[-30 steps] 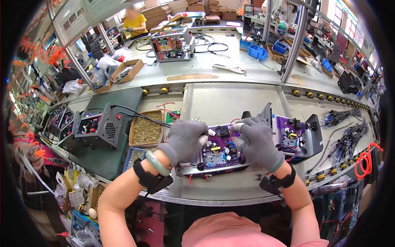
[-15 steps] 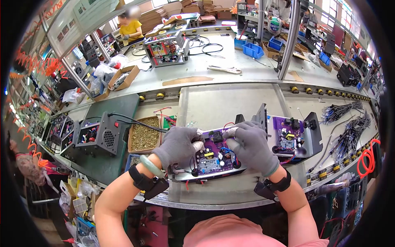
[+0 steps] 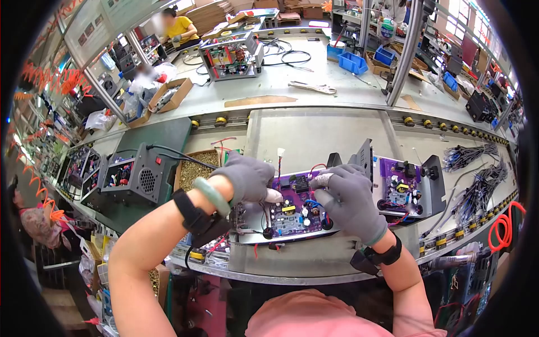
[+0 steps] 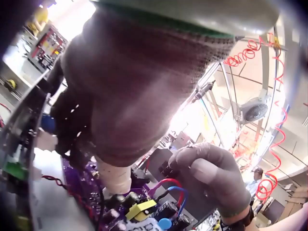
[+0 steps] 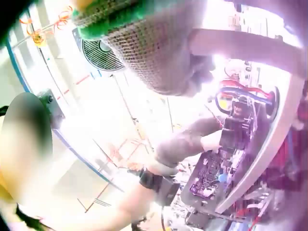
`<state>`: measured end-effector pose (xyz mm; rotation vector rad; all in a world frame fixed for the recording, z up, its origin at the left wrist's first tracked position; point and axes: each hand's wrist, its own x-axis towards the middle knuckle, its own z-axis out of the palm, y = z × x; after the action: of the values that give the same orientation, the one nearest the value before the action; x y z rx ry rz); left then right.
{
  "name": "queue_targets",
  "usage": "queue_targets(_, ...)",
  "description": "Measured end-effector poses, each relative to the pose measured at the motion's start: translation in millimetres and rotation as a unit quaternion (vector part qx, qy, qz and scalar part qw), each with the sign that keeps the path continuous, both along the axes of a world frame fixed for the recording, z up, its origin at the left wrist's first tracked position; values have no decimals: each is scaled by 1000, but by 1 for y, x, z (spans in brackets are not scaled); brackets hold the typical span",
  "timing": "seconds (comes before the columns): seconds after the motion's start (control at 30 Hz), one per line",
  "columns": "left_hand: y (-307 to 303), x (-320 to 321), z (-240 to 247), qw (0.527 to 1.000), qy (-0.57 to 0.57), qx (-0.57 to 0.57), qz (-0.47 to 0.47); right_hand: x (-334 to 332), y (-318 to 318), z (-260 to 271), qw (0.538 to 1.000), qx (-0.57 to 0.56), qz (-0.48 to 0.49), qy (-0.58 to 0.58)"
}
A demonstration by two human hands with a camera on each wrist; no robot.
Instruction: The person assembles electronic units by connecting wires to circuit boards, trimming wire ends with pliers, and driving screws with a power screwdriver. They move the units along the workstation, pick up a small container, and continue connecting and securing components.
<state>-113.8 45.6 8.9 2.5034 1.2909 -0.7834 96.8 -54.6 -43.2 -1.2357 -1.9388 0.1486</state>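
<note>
A purple circuit board (image 3: 295, 210) lies in an open metal chassis before the person. The gloved left hand (image 3: 249, 177) is over its left end. In the left wrist view, that hand (image 4: 125, 91) has its whitish thumb tip down at the purple board (image 4: 82, 185); its other fingers are partly hidden. Over the board's right end is the right hand (image 3: 351, 205), thumb and fingers bent. Red and blue wires (image 4: 179, 187) loop below the right hand (image 4: 216, 180); whether it holds anything cannot be told. A white connector (image 3: 280, 153) stands up behind the board.
A second purple board unit (image 3: 400, 185) sits at the right, with black cable bundles (image 3: 477, 188) beyond it. At the left are a black-cased unit (image 3: 132, 178) on a green mat and a box of small parts (image 3: 193, 171). Pliers (image 3: 312, 87) lie on the back table.
The left hand has turned, its fingers reaching farther over the chassis's left end and its forearm swung outward. The white connector has come into view behind the board. The right hand stays near the wires.
</note>
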Motion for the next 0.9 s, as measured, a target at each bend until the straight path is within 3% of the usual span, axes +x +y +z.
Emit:
queue_targets(0.17,14,-1,0,998,25,-37,44,0,-2,4,1000,6,-11,-4)
queue_targets(0.23,16,-5,-14,997,-67,40,3,1,-3,3,1000,5,-20,-16)
queue_targets(0.3,12,-5,-11,993,-113,24,-18,2,-3,0,1000,6,-6,-12)
queue_targets(0.37,3,-1,-11,947,-312,-40,65,3,-2,0,999,30,-4,-13)
queue_targets(0.43,1,5,-14,827,-535,-92,144,1,-3,2,997,56,-5,-55)
queue_targets(0.53,-24,-10,-6,841,-530,-13,110,-9,-12,10,988,41,-41,-145)
queue_targets(0.6,-44,-24,-3,838,-525,123,87,-32,-12,9,993,5,-42,-109)
queue_targets(0.63,-56,-30,-2,843,-518,120,82,-46,-12,8,996,-35,-41,-75)
queue_targets(0.7,-76,-43,1,865,-399,303,-35,-78,8,-14,996,-86,9,-15)
queue_targets(0.73,-81,-50,2,868,-393,300,-44,-90,12,-12,991,-127,44,13)
queue_targets(0.8,-86,-65,4,857,-303,388,-152,-102,20,-6,982,-165,80,43)
queue_targets(0.9,-80,-83,-10,829,-328,411,-190,-103,27,6,980,-161,114,-3)
